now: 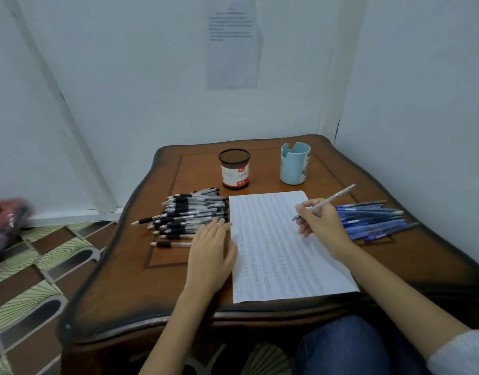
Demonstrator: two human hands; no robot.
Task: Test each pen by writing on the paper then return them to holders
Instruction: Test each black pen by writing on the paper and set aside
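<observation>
Pen in use (333, 198): silver barrel with a dark tip end, slanting up to the right out of the right hand; the tip is pointing down-left over the right part of the paper. Contact with the sheet cannot be told.
Right hand (320, 224): gripping the pen between thumb and curled fingers, sitting over the paper's right edge.
Left hand (211, 253): lying flat with fingers straight, holding nothing, pressing on the paper's left edge; the fingertips are reaching the near side of the black-grip pile.
Paper (273, 261): lined sheet carrying faint rows of writing, lying centre-front on the worktop (141, 288) between the two pen piles.
Black-grip pens (189, 212): clear-barrelled, lying heaped just left of the paper, tips pointing left.
Blue pens (373, 219): lying heaped just right of the paper, beyond the right hand.
Mesh holder (235, 169): black, red-and-white label, standing upright behind the paper's far left corner.
Pale blue holder (295, 163): notched rim, standing upright behind the far right corner, apart from the mesh holder.
Wall notice (233, 44): printed sheet hanging above the worktop; text too blurred to read.
</observation>
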